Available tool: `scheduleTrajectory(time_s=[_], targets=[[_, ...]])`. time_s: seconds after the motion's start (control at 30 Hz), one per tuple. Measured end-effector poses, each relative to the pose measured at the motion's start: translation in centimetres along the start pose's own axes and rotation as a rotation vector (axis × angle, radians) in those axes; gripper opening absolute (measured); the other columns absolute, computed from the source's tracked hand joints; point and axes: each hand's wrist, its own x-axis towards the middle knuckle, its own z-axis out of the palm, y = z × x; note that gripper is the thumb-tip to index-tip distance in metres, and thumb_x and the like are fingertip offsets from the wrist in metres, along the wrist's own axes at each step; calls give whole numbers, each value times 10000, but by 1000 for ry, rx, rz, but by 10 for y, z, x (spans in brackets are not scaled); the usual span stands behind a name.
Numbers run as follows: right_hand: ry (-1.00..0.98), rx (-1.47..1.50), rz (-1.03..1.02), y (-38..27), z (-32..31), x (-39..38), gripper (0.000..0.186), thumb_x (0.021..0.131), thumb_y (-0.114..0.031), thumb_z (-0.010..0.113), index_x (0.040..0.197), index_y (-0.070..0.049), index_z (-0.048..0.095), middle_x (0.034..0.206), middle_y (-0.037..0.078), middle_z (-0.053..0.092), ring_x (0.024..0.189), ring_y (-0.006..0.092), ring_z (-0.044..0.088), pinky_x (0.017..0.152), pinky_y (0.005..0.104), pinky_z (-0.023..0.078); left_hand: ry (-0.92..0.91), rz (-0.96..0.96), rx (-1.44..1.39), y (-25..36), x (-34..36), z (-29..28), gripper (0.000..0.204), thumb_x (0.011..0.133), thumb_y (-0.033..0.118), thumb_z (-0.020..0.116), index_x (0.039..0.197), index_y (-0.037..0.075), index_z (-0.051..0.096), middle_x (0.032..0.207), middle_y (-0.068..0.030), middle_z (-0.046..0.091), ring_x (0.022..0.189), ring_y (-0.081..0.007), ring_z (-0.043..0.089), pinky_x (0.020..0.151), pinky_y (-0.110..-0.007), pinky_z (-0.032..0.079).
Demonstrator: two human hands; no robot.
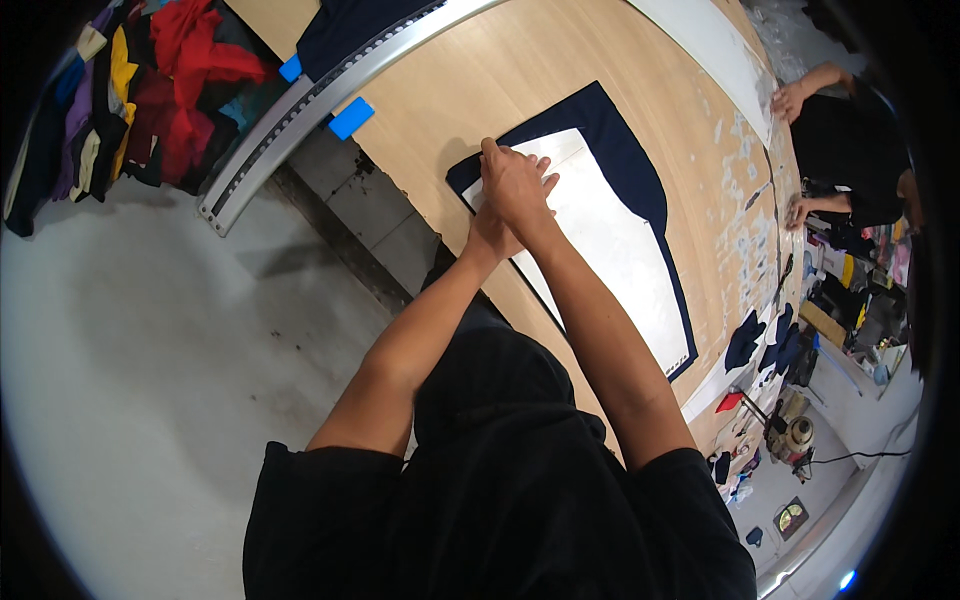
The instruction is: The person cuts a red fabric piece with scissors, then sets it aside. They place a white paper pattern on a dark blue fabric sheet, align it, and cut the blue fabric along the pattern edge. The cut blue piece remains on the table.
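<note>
A white paper pattern piece [600, 230] lies on dark navy fabric [630, 150], whose edges show around it. My left hand [492, 232] rests flat on the pattern near its left end, its fingertips showing beyond my right hand. Crossing above it is my right hand [514, 188], with its fingers curled together at the left edge of the pattern and fabric. Whatever sits in those fingers, if anything, is hidden.
The wooden table [470, 90] carries a long metal rail [330, 90] with a blue block [351, 118] beside it. Colourful clothes [180, 90] are heaped at far left. A person in black [850, 150] works across the table, hands on white paper [710, 60]. A machine [795, 437] stands at right.
</note>
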Motion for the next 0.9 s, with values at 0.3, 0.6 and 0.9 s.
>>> scheduleTrajectory(time_s=[0.3,0.6,0.9], targets=[[33,-82,143,-31,-3,-19,162,874,25,570,1032,37,601,931,312,734,1063,541,697,1110,671,391,49,27,332,7,-2,-7,688,1125,519,409,1710,178,287,1793,-79,218,1653,-257,177,1359,-486,98],[32,-42,140,-79,4,-45,220,941,-152,598,1093,-2,650,1031,389,728,1106,565,670,1147,648,350,-12,36,119,-3,4,-12,667,1109,466,469,1665,114,367,1763,-134,278,1626,-304,245,1335,-477,201],[565,69,218,-31,12,-72,376,979,-304,674,1136,37,659,1045,335,754,955,492,764,1090,540,479,67,49,-50,8,-1,-14,604,1082,377,548,1597,77,451,1703,-152,354,1595,-333,304,1307,-501,273]])
